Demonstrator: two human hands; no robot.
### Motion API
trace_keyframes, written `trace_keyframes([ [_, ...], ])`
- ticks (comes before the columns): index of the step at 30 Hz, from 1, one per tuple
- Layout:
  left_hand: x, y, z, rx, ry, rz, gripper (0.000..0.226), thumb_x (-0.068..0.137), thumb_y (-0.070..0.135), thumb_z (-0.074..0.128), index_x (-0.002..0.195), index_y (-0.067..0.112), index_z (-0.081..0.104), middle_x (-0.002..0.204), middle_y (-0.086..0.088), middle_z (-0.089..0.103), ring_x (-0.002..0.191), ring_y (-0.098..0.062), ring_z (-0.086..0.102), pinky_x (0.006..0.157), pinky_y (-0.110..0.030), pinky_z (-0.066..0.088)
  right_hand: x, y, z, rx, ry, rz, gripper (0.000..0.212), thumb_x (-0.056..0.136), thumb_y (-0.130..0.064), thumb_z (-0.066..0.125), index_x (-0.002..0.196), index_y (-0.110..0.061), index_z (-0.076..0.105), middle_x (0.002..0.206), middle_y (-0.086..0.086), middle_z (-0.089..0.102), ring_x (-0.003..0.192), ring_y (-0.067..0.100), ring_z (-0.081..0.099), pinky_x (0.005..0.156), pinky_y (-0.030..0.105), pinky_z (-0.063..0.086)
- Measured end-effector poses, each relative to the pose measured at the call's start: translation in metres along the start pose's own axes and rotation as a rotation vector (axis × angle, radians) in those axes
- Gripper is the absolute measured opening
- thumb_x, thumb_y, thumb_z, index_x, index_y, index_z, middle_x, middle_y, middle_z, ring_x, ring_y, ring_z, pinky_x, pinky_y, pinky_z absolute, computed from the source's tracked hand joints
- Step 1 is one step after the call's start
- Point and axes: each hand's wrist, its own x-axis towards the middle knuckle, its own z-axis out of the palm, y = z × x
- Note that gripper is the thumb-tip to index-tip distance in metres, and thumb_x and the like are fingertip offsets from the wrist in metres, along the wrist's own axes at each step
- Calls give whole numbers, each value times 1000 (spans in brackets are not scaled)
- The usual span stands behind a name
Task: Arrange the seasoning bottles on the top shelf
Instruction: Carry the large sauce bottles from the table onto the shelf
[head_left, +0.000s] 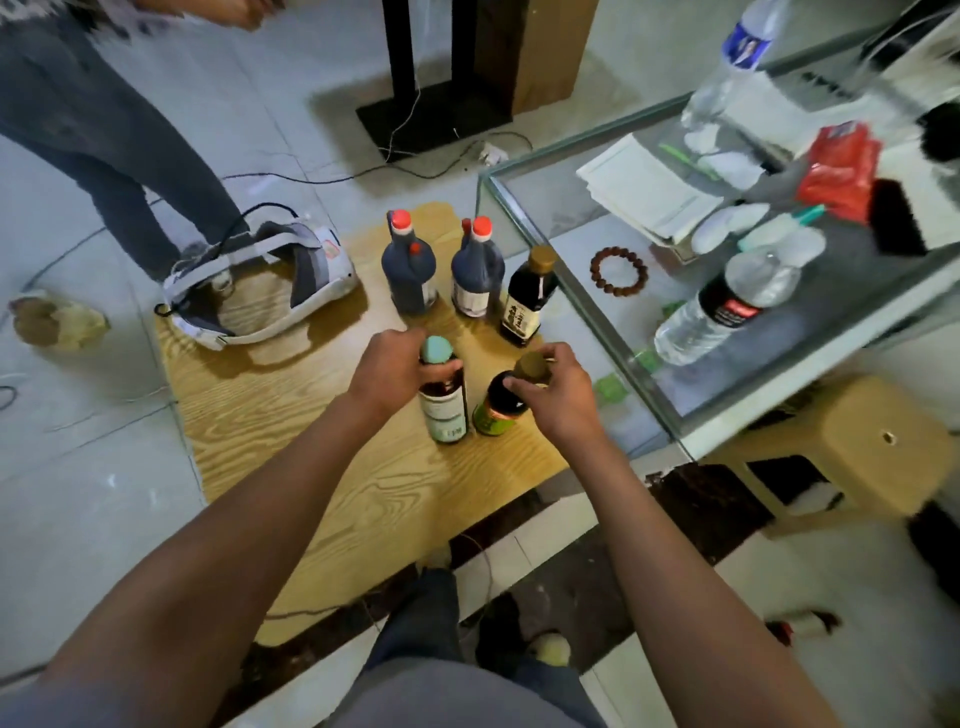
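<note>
Several seasoning bottles stand on a low wooden table (322, 467). My left hand (395, 369) grips the neck of a dark bottle with a teal cap and white label (444, 410). My right hand (556, 389) grips the neck of a dark bottle with a gold cap and green label (496, 413), right beside the first. Behind them stand two dark jugs with red caps (408, 273) (477, 273) and a dark bottle with a gold cap and black label (527, 301).
A white headset (260, 280) lies on the table's far left. A glass display counter (623, 332) at right carries water bottles, papers, a red packet and a bead bracelet (618, 270). Another person's legs (119, 156) stand at far left. A plastic stool (841, 447) sits under the counter.
</note>
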Motion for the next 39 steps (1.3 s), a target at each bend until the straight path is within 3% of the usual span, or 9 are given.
trace_keyframes([
  [5,-57,82,21,108,39,205,56,71,67,62,55,15,48,48,-3,49,47,-20,48,47,-27,30,-57,38,-59,70,-39,-80,39,80,-26,83,104,-27,53,98,0,65,91,19,61,74,32,50],
  [9,-95,153,43,47,68,322,57,65,69,55,49,18,37,43,1,34,42,-21,42,46,-25,26,-112,78,-115,97,1,-117,46,79,-24,84,121,-22,64,104,-6,68,94,10,63,74,7,46],
  [12,-117,219,56,-1,80,415,55,62,68,59,48,21,35,44,2,31,43,-23,42,45,-26,27,-152,109,-162,179,102,-87,49,77,-29,85,122,-23,66,104,-8,71,94,10,66,87,26,55],
  [15,-138,290,71,-46,56,522,57,61,70,63,51,18,42,45,0,44,45,-21,46,44,-28,36,-198,142,-215,275,283,-30,49,76,-31,86,118,-22,61,100,-4,74,92,10,70,85,40,58],
  [20,-178,406,95,-102,13,764,62,60,72,63,50,13,45,44,1,38,46,-20,36,44,-28,32,-281,185,-300,422,586,-4,39,78,-22,84,107,-20,57,96,-4,73,91,10,71,85,34,59],
  [25,-229,525,113,-193,-67,1025,62,63,68,67,47,17,36,42,3,28,44,-19,33,45,-28,22,-355,220,-368,416,888,-16,33,84,-12,78,109,-22,58,96,-8,72,92,3,69,84,25,55],
  [28,-261,596,120,-307,-140,1126,63,64,67,72,45,23,31,41,6,29,43,-12,30,45,-27,23,-401,234,-406,388,1093,2,31,87,-13,75,115,-12,60,99,-4,71,94,7,69,83,24,55],
  [32,-300,684,128,-507,-212,1239,58,64,73,69,52,19,52,46,7,43,46,-12,38,43,-32,32,-456,249,-457,335,1339,31,32,90,-16,72,119,-9,61,104,-1,72,98,13,69,88,30,55],
  [39,-358,838,138,-950,-637,1342,52,64,65,76,72,14,73,66,-4,69,62,-26,64,54,-44,51,-529,257,-558,160,1670,39,19,94,-14,68,110,-22,65,104,3,75,97,15,71,89,33,56],
])
